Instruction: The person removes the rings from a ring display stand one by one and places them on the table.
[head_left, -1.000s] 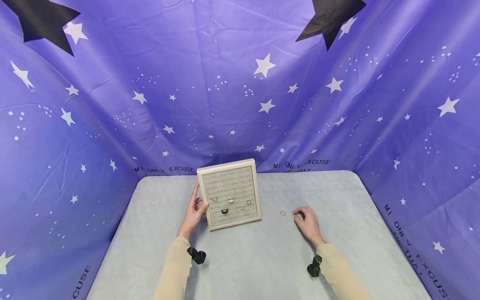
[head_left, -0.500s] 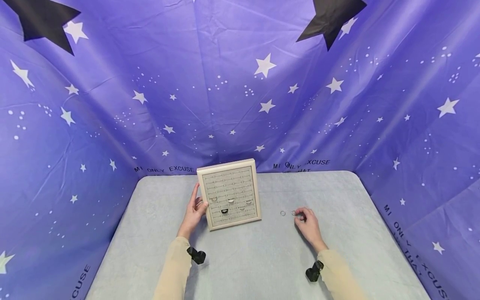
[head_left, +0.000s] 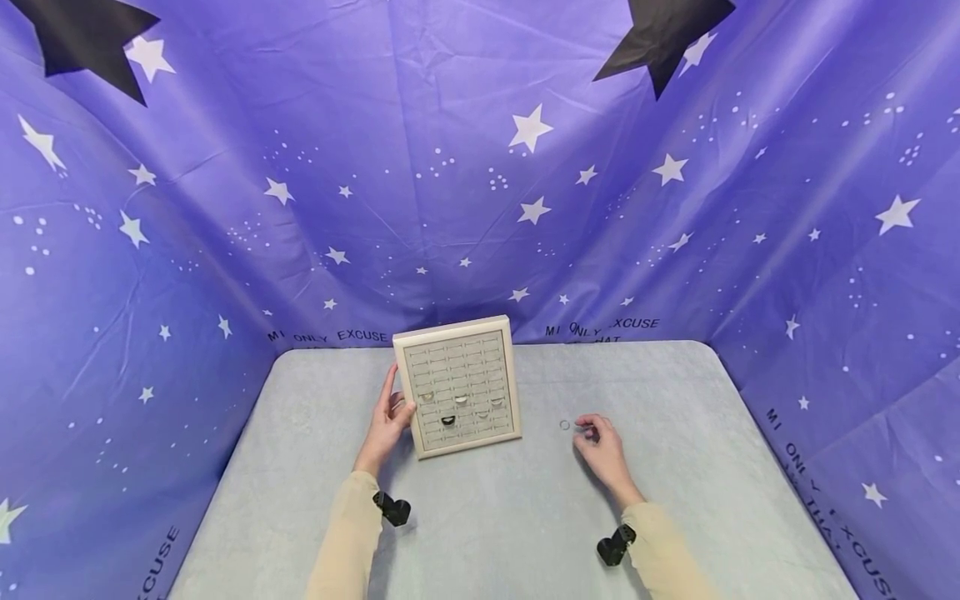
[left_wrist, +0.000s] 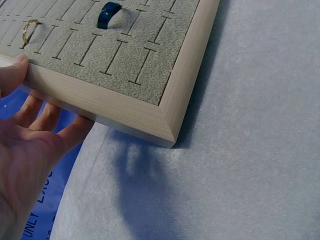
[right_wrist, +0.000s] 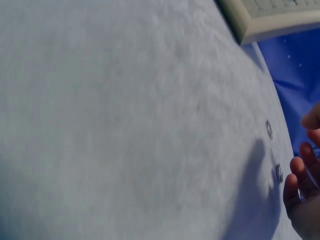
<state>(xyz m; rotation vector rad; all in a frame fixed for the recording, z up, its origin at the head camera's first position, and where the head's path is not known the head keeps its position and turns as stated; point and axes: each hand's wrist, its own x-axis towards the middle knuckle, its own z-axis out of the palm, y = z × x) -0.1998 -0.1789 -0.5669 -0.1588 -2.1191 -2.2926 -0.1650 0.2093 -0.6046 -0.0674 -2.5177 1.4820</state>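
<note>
A ring display board (head_left: pixel 514 392) with a pale wood frame and slotted felt leans upright on the table, carrying several rings. Among them are a dark band ring (left_wrist: pixel 108 15) and a gold ring (left_wrist: pixel 30 31). My left hand (head_left: pixel 386 433) grips the board's left edge, thumb in front and fingers behind. Right of the board, my right hand (head_left: pixel 603 454) hovers low, fingers loosely bent and fingertips close to a thin ring (head_left: pixel 565 425) on the table. Nothing shows between its fingers. In the right wrist view, a second ring (right_wrist: pixel 279 173) lies on the cloth beside the hand.
Grey cloth covers the table (head_left: pixel 495 533). A purple-blue star-printed curtain (head_left: pixel 465 208) surrounds its back and sides. Black wrist cameras sit on the left (head_left: pixel 392 509) and right (head_left: pixel 616 546) sleeves.
My right hand has drifted left toward the thin ring, now covering the second ring's spot in the head view. My left hand and the display board have stayed in place.
</note>
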